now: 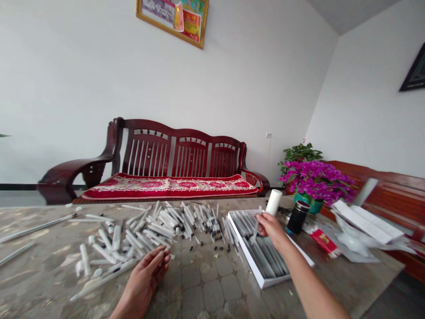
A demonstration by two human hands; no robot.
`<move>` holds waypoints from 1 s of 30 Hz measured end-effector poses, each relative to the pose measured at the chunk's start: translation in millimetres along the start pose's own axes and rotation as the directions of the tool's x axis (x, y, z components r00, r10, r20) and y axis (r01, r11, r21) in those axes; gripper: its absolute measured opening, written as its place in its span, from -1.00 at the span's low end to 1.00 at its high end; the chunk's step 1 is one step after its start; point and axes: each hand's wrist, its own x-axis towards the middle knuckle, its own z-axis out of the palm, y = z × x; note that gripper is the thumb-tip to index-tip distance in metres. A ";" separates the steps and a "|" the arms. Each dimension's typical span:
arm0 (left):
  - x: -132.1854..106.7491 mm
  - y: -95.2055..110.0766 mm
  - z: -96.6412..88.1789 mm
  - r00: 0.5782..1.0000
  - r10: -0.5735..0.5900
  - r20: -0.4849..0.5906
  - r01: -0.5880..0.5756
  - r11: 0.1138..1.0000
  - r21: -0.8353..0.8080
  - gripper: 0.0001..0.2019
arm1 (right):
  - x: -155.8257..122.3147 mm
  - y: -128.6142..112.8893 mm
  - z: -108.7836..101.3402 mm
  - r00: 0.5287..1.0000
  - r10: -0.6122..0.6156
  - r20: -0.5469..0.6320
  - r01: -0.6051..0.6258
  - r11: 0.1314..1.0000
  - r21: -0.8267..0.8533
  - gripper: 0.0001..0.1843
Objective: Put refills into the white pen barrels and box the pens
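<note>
My right hand (272, 228) is closed on a thin white pen (256, 229) and holds it over a flat white box (249, 261) filled with rows of pens. My left hand (150, 271) lies flat and open on the stone-patterned table (206, 283), fingertips beside a wide heap of white pen barrels and caps (159, 228). Small black pen parts (219, 248) are scattered between the heap and the box.
A white cylinder (274, 202), a black cup (298, 216) and a red packet (323, 240) stand right of the box, with white packaging (361, 230) further right. Purple flowers in a pot (315, 179) sit at the table's far corner. A wooden bench (172, 170) lines the wall.
</note>
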 end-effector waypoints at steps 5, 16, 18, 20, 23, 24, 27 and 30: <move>-1.2 1.1 2.8 1.000 -0.011 -0.017 0.011 1.000 -0.002 -0.80 | 26.5 23.9 -79.6 0.988 0.124 -0.089 -0.152 0.865 -0.478 -0.79; 0.5 0.5 -0.5 1.000 -0.009 -0.012 0.008 1.000 -0.028 -0.82 | 35.6 77.9 -102.6 0.985 0.164 -0.056 -0.104 0.297 -0.949 -0.74; 1.5 0.0 -1.2 1.000 -0.003 -0.002 0.003 0.999 -0.038 -0.83 | 33.2 83.7 -97.5 0.987 0.160 -0.035 -0.077 0.268 -0.960 -0.75; 2.4 -0.5 -1.8 1.000 0.005 -0.001 -0.005 0.999 -0.054 -0.84 | 31.2 88.2 -96.6 0.988 0.152 -0.023 -0.061 0.253 -0.966 -0.75; 2.6 -1.3 -2.0 1.000 0.016 -0.008 -0.017 0.997 -0.077 -0.84 | 29.8 94.7 -102.8 0.990 0.139 -0.009 -0.044 0.255 -0.966 -0.76; 2.2 -1.4 -1.8 1.000 0.023 -0.009 -0.023 0.996 -0.084 -0.84 | 30.2 96.6 -105.5 0.991 0.134 -0.014 -0.049 0.262 -0.964 -0.76; -0.2 -1.5 -0.2 0.999 0.036 -0.016 -0.038 0.995 -0.097 -0.86 | 33.7 96.6 -106.0 0.993 0.106 -0.049 -0.079 0.305 -0.949 -0.76; -2.7 -1.2 2.2 0.999 0.033 -0.031 -0.037 0.993 -0.109 -0.88 | 36.8 79.3 -78.7 1.000 0.016 -0.008 -0.013 0.389 -0.921 -0.74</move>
